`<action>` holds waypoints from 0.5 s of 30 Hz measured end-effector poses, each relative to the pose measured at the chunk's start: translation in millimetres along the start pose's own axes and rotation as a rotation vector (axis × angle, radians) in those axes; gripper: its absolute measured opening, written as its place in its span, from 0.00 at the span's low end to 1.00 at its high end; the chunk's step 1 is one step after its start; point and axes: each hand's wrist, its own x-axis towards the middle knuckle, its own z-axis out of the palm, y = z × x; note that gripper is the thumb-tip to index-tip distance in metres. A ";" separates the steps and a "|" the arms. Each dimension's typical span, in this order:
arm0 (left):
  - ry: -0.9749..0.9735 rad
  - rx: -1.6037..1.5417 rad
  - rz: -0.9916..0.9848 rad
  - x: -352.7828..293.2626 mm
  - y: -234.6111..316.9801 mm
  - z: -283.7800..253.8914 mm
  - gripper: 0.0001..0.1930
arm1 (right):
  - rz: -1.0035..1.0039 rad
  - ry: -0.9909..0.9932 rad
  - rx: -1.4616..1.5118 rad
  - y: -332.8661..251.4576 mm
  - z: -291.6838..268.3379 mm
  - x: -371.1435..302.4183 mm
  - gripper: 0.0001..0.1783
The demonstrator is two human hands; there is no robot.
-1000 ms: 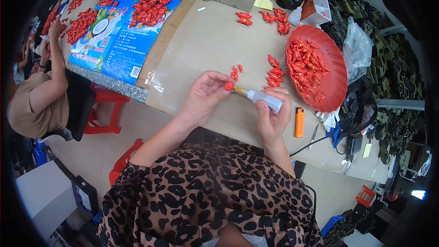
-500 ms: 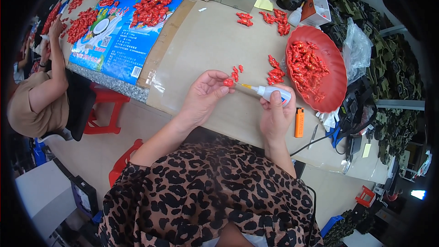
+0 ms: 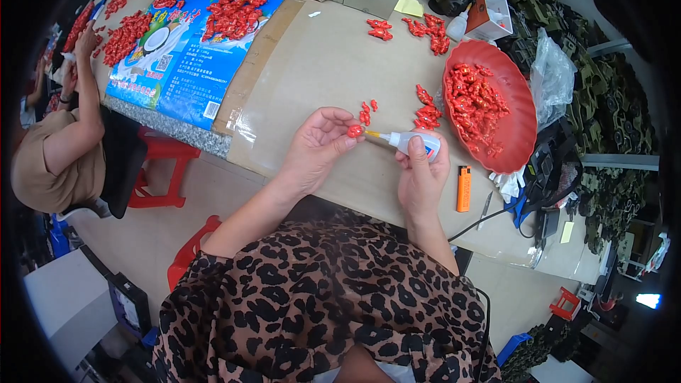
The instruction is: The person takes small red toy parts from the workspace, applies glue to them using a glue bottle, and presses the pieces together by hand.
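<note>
The work looks partway along: one red piece [image 3: 355,131] is being worked on, and lots more sit in the red bowl [image 3: 521,128]. I can't tell how many are done. The left hand [image 3: 319,143] pinches the piece in its fingertips, at that hand's two o'clock. The right hand [image 3: 423,174] grips a white bottle [image 3: 406,142], its yellow tip pointing to nine o'clock, close to the piece; I can't tell if they touch. Little red bits [image 3: 364,115] lie on the table [image 3: 298,85] at the piece's one o'clock.
</note>
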 end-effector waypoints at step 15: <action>-0.028 -0.112 -0.058 -4.8 2.3 -6.8 0.11 | 0.102 -0.050 0.156 -20.6 -2.7 7.4 0.20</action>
